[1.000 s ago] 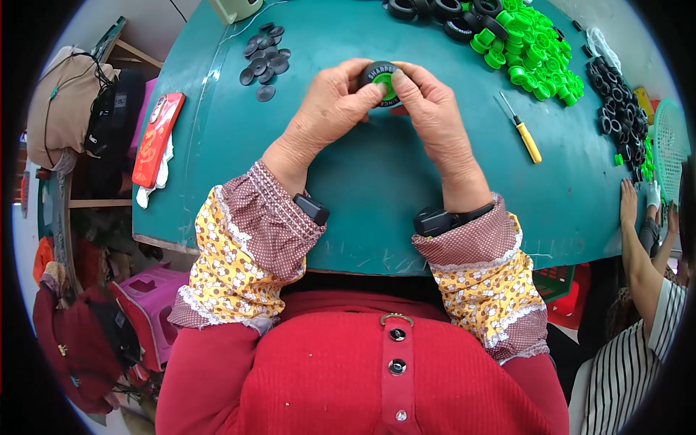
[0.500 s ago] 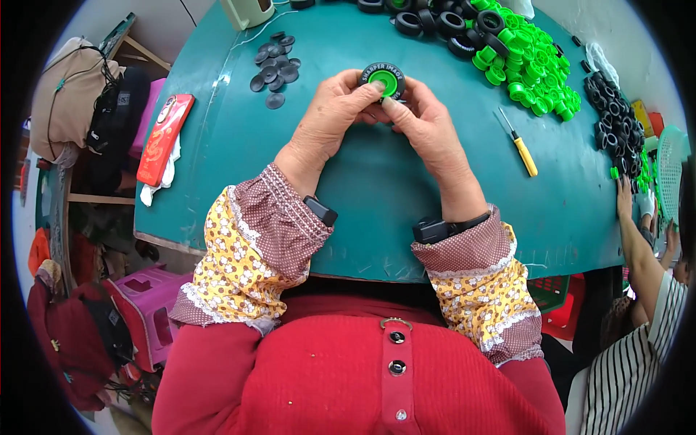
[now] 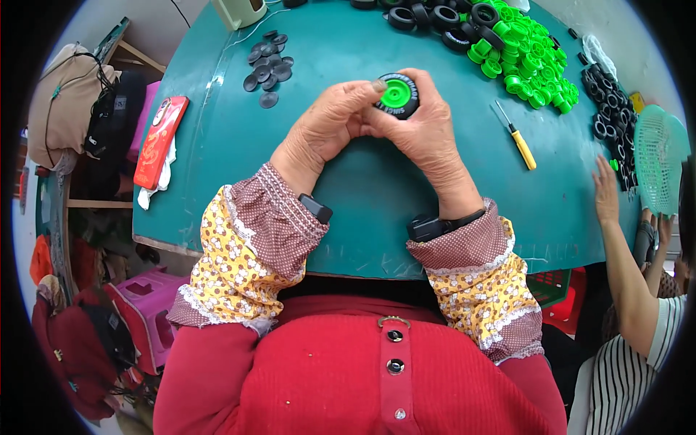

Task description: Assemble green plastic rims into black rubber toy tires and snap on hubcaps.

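A small toy wheel, a black tyre with pale lettering around a bright green hub, is held above the table with its hub facing up. My right hand is closed around the wheel's right and near sides, its thumb along the near edge. At the wheel's left edge, my left hand has its thumb tip against the tyre. The left fingers are curled and partly hidden beneath. Small black discs lie scattered left of my hands. To the right lies a screwdriver with a yellow handle.
Green hubs are heaped at the far right beside black tyres. More tyres lie along the right edge. A red phone rests at left. At right are a co-worker's hand and a pale green basket.
The wheel has shifted slightly right and turned in my hands; my thumbs have left its hub for the tyre's edge. The co-worker's hand has moved, and the green basket has swung further into view.
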`<act>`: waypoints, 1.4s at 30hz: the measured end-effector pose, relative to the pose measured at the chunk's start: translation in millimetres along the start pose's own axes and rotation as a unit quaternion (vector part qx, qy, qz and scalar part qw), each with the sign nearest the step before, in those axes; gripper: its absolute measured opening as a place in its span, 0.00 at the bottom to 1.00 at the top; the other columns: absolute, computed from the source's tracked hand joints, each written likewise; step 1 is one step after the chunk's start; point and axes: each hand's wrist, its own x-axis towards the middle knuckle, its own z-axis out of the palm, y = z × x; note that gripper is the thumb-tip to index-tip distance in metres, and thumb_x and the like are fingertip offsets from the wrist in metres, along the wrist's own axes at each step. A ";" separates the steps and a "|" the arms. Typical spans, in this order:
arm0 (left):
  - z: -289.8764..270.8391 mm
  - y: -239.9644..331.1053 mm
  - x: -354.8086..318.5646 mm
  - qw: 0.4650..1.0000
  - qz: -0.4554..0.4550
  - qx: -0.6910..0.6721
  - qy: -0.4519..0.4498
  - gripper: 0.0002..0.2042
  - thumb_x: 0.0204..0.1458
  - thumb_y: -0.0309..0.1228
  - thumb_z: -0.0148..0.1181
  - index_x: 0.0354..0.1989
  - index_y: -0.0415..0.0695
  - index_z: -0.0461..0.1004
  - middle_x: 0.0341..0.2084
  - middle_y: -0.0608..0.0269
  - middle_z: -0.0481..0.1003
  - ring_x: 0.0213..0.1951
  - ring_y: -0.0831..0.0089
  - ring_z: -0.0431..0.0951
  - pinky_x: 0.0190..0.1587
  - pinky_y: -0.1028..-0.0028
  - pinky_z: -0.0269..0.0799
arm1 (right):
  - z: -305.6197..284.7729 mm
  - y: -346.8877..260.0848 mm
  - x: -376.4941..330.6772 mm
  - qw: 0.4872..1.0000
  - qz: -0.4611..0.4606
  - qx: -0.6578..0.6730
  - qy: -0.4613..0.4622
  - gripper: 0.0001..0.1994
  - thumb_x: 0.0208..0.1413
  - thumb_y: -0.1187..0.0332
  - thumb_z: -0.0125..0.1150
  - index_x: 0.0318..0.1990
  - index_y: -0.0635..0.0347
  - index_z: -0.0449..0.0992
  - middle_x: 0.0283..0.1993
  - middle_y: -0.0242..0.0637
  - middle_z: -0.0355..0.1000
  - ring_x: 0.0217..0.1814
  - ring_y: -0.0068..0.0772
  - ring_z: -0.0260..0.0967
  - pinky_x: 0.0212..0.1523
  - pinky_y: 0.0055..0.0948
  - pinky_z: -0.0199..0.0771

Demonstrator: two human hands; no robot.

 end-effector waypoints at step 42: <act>-4.9 7.1 4.2 0.994 0.000 0.097 0.046 0.13 0.47 0.36 0.57 0.33 0.38 0.72 0.24 0.66 0.72 0.23 0.83 0.71 0.26 0.85 0.68 | 11.9 6.9 0.8 0.997 -0.052 0.005 0.051 0.26 0.34 0.66 0.67 0.42 0.61 0.62 0.33 0.46 0.69 0.35 0.43 0.70 0.35 0.33 0.70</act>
